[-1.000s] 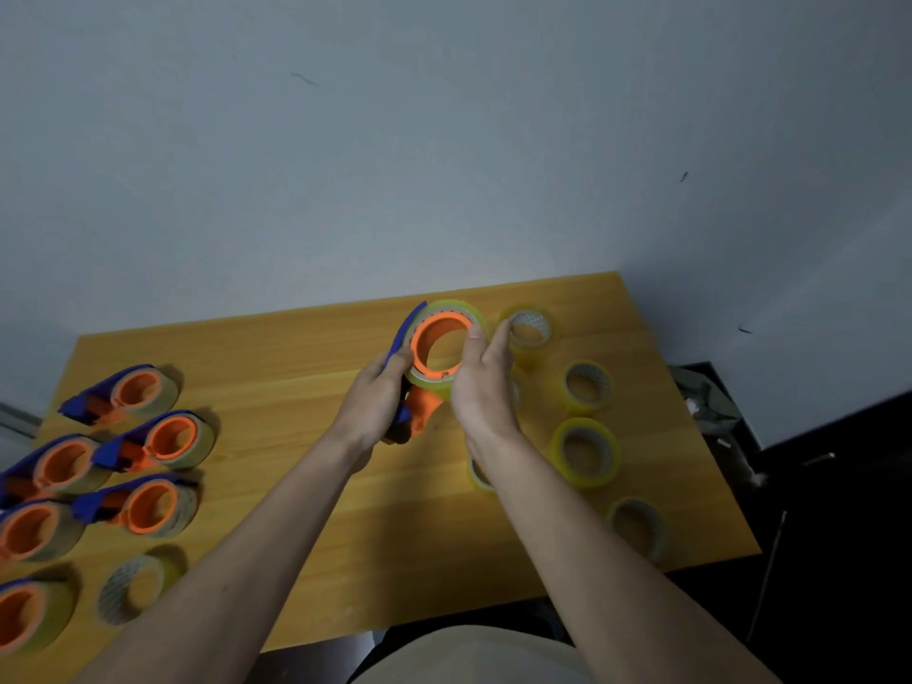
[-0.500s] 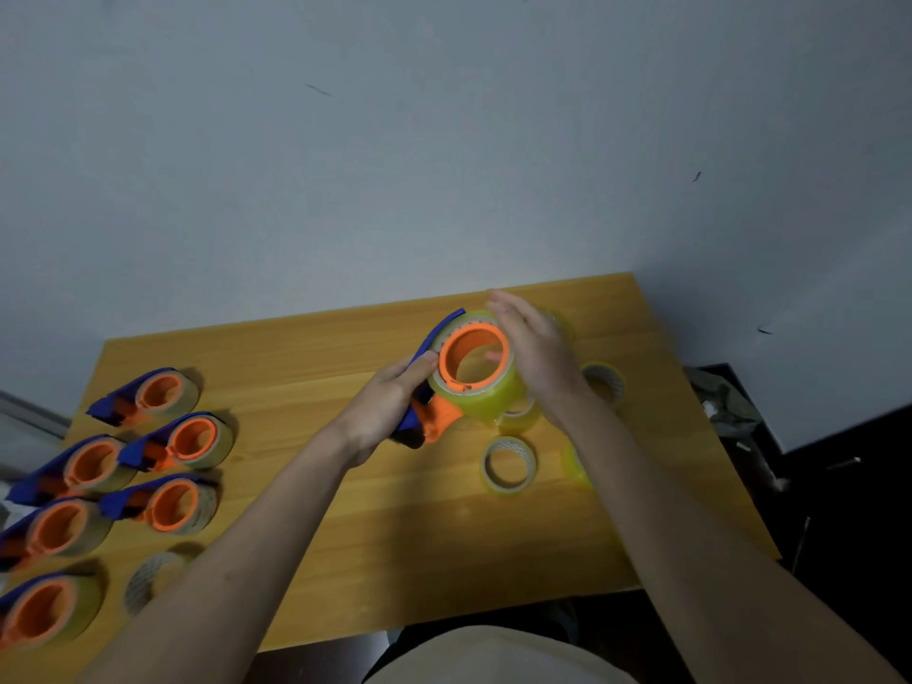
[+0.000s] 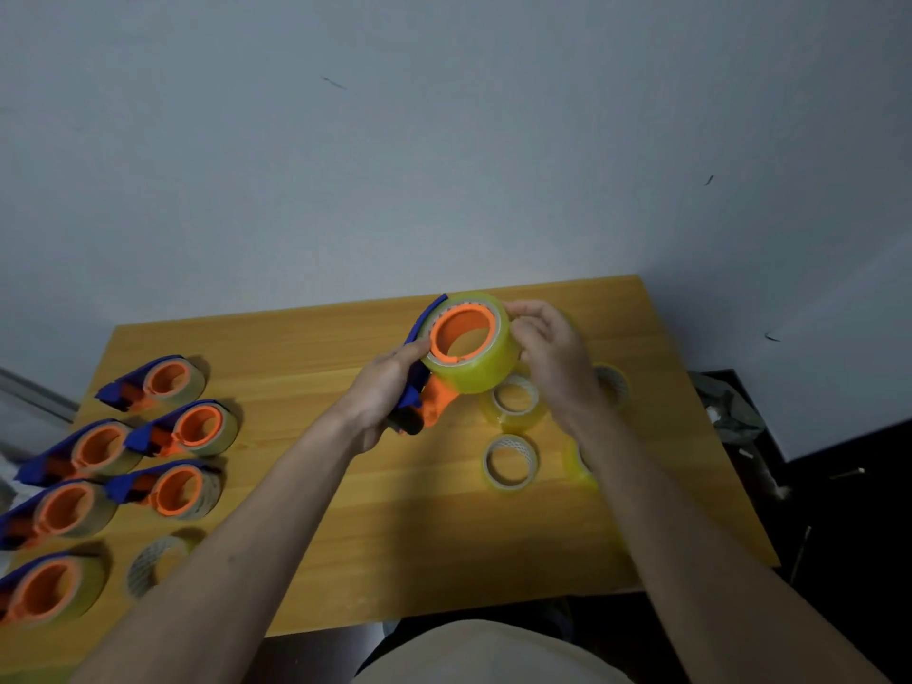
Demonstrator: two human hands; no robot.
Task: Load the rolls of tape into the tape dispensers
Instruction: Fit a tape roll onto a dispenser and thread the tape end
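Currently, the wooden tabletop (image 3: 395, 525) carries all items and abuts a grey wall (image 3: 444, 140) along its far edge. Six loaded blue-and-orange tape dispensers (image 3: 163, 382) lie grouped along the left edge of the tabletop, each with a roll seated on its orange hub. The held tape dispenser (image 3: 424, 382) is raised above the far centre of the tabletop; the left hand (image 3: 382, 392) grips its blue handle with curled fingers, the thumb extended toward the hub. A yellow-tinted roll of tape (image 3: 481, 357) sits around the orange hub (image 3: 461, 333) of this dispenser. The right hand (image 3: 552, 348) holds the far right side of that roll, fingers curled over its outer face. Loose rolls lie near the right edge of the tabletop: one roll (image 3: 515, 402) directly below the held dispenser, a second roll (image 3: 511, 461) nearer the front edge, a third (image 3: 612, 385) partly hidden behind the right wrist, and a fourth (image 3: 580, 464) mostly hidden by the right forearm. One further roll (image 3: 153, 565) lies near the front left corner, just beside the nearest loaded dispensers.
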